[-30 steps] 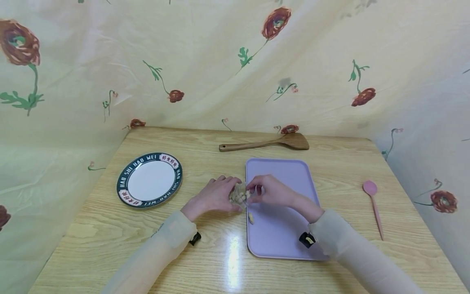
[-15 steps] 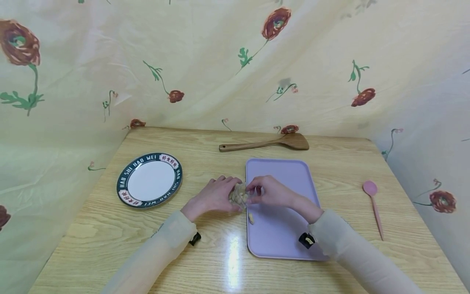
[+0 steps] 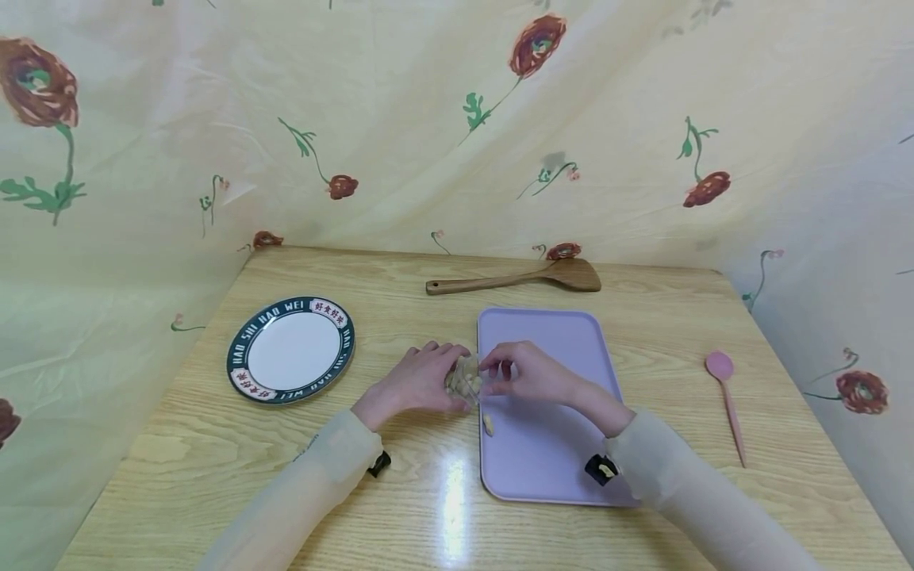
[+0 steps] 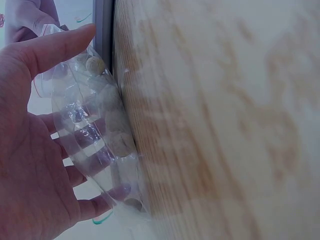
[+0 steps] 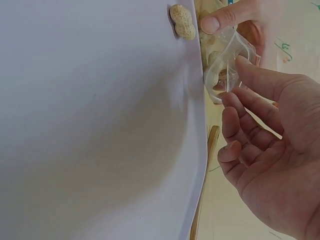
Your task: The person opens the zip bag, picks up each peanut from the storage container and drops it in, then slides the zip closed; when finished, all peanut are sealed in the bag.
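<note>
A clear zip bag of peanuts point(image 3: 464, 379) lies at the left edge of the lilac tray point(image 3: 546, 464). My left hand point(image 3: 420, 382) grips it from the left; in the left wrist view the thumb and fingers wrap round the plastic point(image 4: 90, 125), with whole peanuts showing through. From the tray side, my right hand point(image 3: 534, 373) pinches the lip of the bag, its other fingers curled loosely. The bag's mouth point(image 5: 227, 65) gapes towards the tray in the right wrist view. One unshelled peanut point(image 5: 183, 22) rests on the tray just inside its left edge, below the hands in the head view.
A white plate with a dark lettered rim point(image 3: 241, 337) sits at the left of the wooden table point(image 3: 385, 515). Behind the tray lies a wooden spatula point(image 3: 514, 279). To the right is a pink spoon point(image 3: 721, 369). Flowered cloth point(image 3: 400, 119) hangs at the back.
The right hand and wrist have shifted very slightly to the right. The left hand, the bag and the loose peanut stay in place.
</note>
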`<state>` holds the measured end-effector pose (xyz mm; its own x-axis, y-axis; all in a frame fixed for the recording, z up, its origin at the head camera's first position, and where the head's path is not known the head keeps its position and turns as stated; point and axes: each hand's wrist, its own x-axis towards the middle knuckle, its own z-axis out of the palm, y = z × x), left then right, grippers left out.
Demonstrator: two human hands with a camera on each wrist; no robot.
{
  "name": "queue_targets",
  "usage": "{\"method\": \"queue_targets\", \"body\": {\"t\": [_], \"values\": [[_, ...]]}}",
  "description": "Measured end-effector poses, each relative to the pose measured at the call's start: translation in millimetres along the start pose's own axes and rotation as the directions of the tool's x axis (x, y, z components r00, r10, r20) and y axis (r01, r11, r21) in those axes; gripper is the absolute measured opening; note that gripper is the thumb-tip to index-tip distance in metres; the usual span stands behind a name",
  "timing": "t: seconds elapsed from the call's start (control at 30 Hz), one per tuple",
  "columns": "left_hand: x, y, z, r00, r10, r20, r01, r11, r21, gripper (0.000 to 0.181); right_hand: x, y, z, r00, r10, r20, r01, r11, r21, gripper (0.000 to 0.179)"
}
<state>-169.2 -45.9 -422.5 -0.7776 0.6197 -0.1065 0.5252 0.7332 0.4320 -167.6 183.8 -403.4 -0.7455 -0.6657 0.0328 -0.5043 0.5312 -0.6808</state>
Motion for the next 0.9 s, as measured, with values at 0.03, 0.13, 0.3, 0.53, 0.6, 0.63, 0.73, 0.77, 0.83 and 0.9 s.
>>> {"method": "queue_targets", "body": {"t": [0.03,0.13,0.3,0.53,0.6,0.63,0.73,0.77,0.83,0.9], "values": [[0.0,0.0,-0.1,1.0,-0.001,0.001,0.001,1.0,0.0,0.081,-0.8,0,0,1.0,0.004,-0.003,-0.004,1.0,0.002,0.027],[0.0,-0.3,0.1,1.0,-0.003,0.003,0.003,1.0,0.001,0.082,-4.0,1,-1,1.0,-0.005,-0.012,0.006,1.0,0.007,0.028],[0.3,-0.9,0.3,1.0,-0.008,0.005,0.008,1.0,-0.001,0.081,-13.3,4,-3,0.999,-0.013,-0.035,0.014,1.0,0.021,0.028],[0.4,-0.2,0.1,1.0,-0.008,0.001,0.008,1.0,0.017,0.082,-31.0,7,-1,0.999,0.025,-0.044,-0.024,0.999,0.03,0.026],[0.7,-0.5,0.5,1.0,-0.006,0.001,0.006,1.0,0.02,0.082,-35.1,9,1,0.999,0.038,-0.036,-0.037,0.999,0.028,0.026],[0.8,-0.8,0.8,1.0,-0.006,0.001,0.005,1.0,0.022,0.082,-36.6,9,3,0.999,0.042,-0.031,-0.041,0.999,0.03,0.026],[0.9,-1.3,1.2,1.0,-0.004,-0.001,0.004,1.0,0.02,0.082,-40.2,10,8,0.999,0.044,-0.013,-0.044,0.998,0.042,0.027],[0.9,-1.4,1.2,1.0,-0.004,-0.001,0.004,1.0,0.02,0.082,-40.8,10,9,0.999,0.047,-0.005,-0.047,0.998,0.047,0.027],[0.5,-1.1,0.8,1.0,-0.003,-0.003,0.003,1.0,0.015,0.082,-42.1,10,13,0.999,0.047,0.008,-0.048,0.997,0.061,0.028],[0.1,-0.7,0.4,1.0,-0.003,-0.002,0.003,1.0,0.011,0.082,-43.3,10,17,0.999,0.046,0.022,-0.048,0.996,0.077,0.03]]}}
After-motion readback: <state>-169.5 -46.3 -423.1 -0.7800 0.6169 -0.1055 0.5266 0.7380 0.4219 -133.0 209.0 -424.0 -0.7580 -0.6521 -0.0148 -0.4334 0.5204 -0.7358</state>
